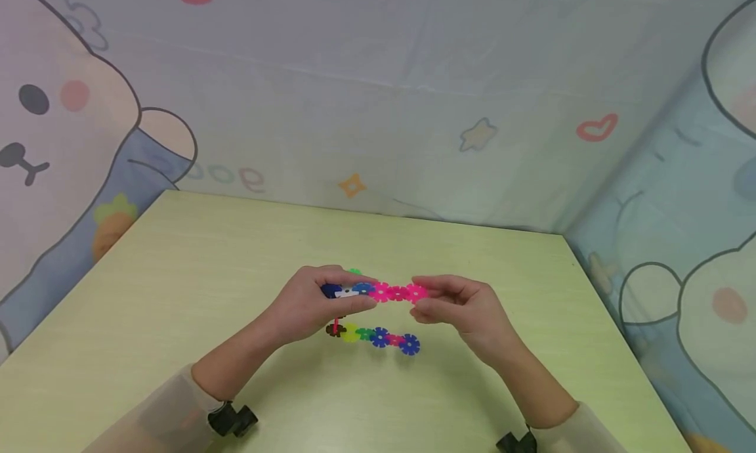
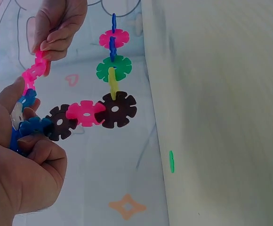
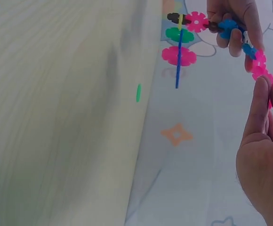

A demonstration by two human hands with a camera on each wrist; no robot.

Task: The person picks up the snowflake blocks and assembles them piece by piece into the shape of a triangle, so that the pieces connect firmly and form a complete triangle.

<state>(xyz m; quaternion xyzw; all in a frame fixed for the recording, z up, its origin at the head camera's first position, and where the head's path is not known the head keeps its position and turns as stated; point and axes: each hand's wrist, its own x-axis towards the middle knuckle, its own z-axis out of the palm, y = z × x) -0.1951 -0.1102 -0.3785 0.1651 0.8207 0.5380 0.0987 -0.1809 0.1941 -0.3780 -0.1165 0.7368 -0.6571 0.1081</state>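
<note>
A bent chain of interlocking plastic snowflake discs (image 1: pixel 380 337) is held up over the table between both hands. My left hand (image 1: pixel 301 305) grips it around the blue discs (image 2: pixel 35 126) and a white disc (image 2: pixel 17 115), with the thumb along one side. At the end of a short pink run (image 1: pixel 398 293), my right hand (image 1: pixel 469 307) pinches the last pink disc (image 3: pixel 269 77) between thumb and fingers. From the left hand, another arm of the chain runs through dark brown (image 2: pixel 119 109), yellow (image 2: pixel 112 83), green (image 2: pixel 122 68) and blue discs, hanging loose at its far end.
A loose green disc (image 2: pixel 172 161) is on the pale wooden table (image 1: pixel 236 236), mostly behind my left hand in the head view. A printed cloth (image 1: pixel 378 98) with cartoon figures hangs along the table's back and sides.
</note>
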